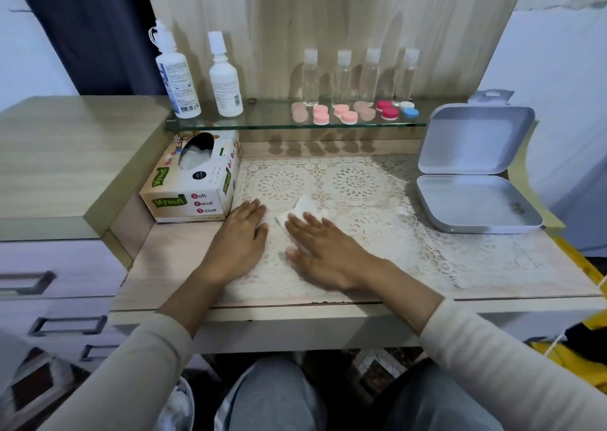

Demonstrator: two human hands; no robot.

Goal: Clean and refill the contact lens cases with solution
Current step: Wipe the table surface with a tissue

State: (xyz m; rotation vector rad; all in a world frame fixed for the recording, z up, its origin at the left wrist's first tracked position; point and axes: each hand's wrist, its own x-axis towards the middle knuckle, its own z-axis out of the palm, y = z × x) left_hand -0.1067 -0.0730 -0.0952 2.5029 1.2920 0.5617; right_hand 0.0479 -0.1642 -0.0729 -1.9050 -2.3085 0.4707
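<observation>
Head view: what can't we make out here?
1. Tissue: head view, mostly under the right hand, extent hidden.
2. Lens cases: head view, capped and small, contents unseen.
3. Clear bottles: head view, fill level too faint.
4. Left white bottle label: head view, too small and blurred.

I saw a glossy glass shelf [262,122]; on it stood clear, smooth plastic bottles [310,81] and matt plastic lens cases [346,116]. Below it lay openwork lace cloth [361,181] over a pale wood-grain desk [170,266], a soft paper tissue [303,205] and a printed cardboard box [192,194].
</observation>
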